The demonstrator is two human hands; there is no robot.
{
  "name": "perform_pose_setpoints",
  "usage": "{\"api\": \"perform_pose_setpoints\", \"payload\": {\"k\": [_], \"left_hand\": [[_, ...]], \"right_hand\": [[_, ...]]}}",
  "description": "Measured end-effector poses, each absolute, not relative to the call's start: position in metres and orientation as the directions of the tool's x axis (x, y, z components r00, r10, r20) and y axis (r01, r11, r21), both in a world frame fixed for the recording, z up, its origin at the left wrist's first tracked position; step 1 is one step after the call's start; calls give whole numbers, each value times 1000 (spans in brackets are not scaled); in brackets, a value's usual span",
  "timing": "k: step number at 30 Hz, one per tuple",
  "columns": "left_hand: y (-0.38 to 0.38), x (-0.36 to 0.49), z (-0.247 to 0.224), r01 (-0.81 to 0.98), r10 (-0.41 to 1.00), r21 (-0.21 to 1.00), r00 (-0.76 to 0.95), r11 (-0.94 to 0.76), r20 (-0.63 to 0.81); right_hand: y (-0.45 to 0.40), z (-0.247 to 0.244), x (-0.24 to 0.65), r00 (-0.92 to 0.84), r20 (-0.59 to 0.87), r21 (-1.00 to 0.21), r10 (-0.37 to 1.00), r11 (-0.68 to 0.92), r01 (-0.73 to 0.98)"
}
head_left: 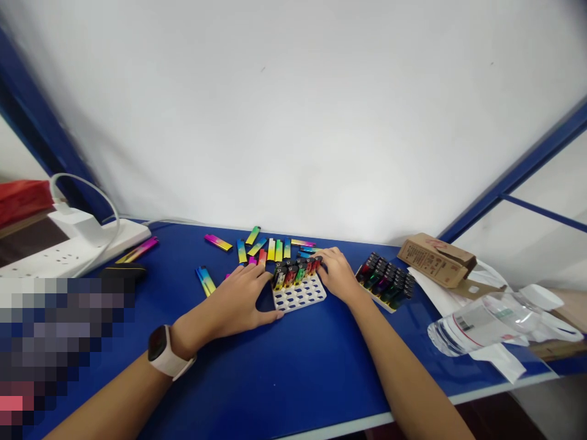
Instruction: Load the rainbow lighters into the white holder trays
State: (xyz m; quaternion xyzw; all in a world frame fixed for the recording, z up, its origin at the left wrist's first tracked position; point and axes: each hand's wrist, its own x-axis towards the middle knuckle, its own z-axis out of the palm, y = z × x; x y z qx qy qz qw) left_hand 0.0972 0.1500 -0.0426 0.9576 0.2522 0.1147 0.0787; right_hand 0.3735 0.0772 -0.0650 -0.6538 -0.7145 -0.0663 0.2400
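We face a blue table [293, 379]. At twelve o'clock sits a white tray [299, 297] with oval holes, its back row filled with upright lighters [293, 273]. Our hands are apart, one on each side of that row. The left hand [233, 299], a watch [159, 343] on its wrist, lies spread, thumb at the tray's front corner, fingertips near the row's left end. The right hand [337, 275] curls over the row's right end; we cannot tell whether it grips. Bracketed evenly like this, the row sits steady. Loose rainbow sticks [259, 249] scatter at eleven o'clock, and a rack of dark lighters [385, 282] stands at one. A cardboard box [435, 260] and a plastic bottle [481, 321] lie at two, a power strip [59, 260] at ten.
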Motion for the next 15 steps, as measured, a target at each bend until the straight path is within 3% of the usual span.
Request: {"api": "perform_pose_setpoints", "payload": {"k": [4, 9, 10, 12, 14, 15], "left_hand": [[150, 97, -44, 466, 499, 200, 848, -862, 175], [149, 97, -41, 475, 507, 202, 847, -857, 160], [149, 97, -40, 476, 509, 203, 846, -856, 157], [148, 98, -39, 476, 507, 203, 848, -856, 151], [148, 97, -37, 473, 504, 203, 851, -857, 146], [148, 97, -37, 472, 503, 203, 852, -858, 144]], "right_hand": [[82, -67, 370, -2, 365, -115, 931, 47, 992], [73, -66, 374, 48, 370, -148, 928, 8, 989], [72, -65, 376, 89, 399, -223, 913, 3, 975], [70, -61, 376, 240, 468, -500, 850, 31, 865], [70, -55, 374, 415, 478, -790, 774, 173, 589], [71, -52, 372, 464, 462, -864, 756, 265, 428]]}}
